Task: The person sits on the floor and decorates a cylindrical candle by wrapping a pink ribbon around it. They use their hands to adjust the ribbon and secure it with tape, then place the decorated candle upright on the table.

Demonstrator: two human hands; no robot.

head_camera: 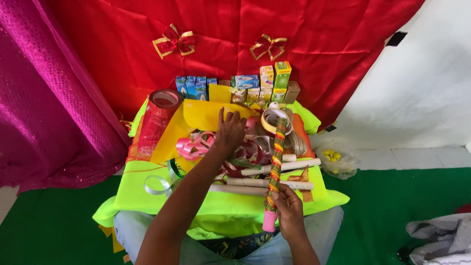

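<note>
Head view: right fingers [279, 196] grip striped stick [275, 162]

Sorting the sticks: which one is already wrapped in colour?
The decorated stick in the right hand, banded green, red and yellow with a pink end; the plain sticks lie white.

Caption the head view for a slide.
Right hand holds a decorated stick; left hand reaches into ribbons.

A red satin drape [235, 44] with two gold-edged bows [174, 41] fills twelve o'clock. A sequined magenta cloth [44, 108] hangs at nine, a white wall [422, 88] stands at two, and green floor covering [392, 206] spreads below in soft daylight.
</note>
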